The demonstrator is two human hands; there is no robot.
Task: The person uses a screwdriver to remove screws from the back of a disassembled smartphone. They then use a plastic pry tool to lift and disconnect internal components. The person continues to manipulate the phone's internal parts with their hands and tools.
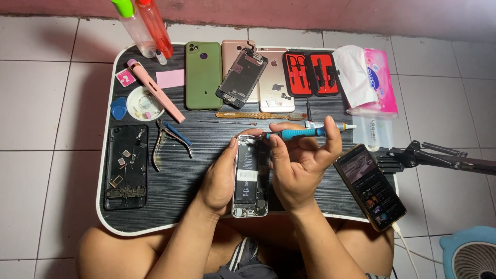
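Near the front edge of the counter (170, 206), at its middle, your left hand (219, 181) has its grip closed around the left side of an opened phone (249, 178), which lies lengthwise with its battery and inner parts facing up. Your right hand (299, 163) sits just beside the phone's right side, its grip closed on a blue-handled screwdriver (299, 133) held crosswise above the phone's top end. Along the back edge you have a green phone (203, 75), a loose screen assembly (241, 77), a rose-gold back shell (274, 82) and a red-lined tool case (311, 74). At the left edge lies a stripped black phone frame (126, 166), with cutters (168, 140) beside it. At the right front corner a lit phone (369, 186) overhangs the rim.
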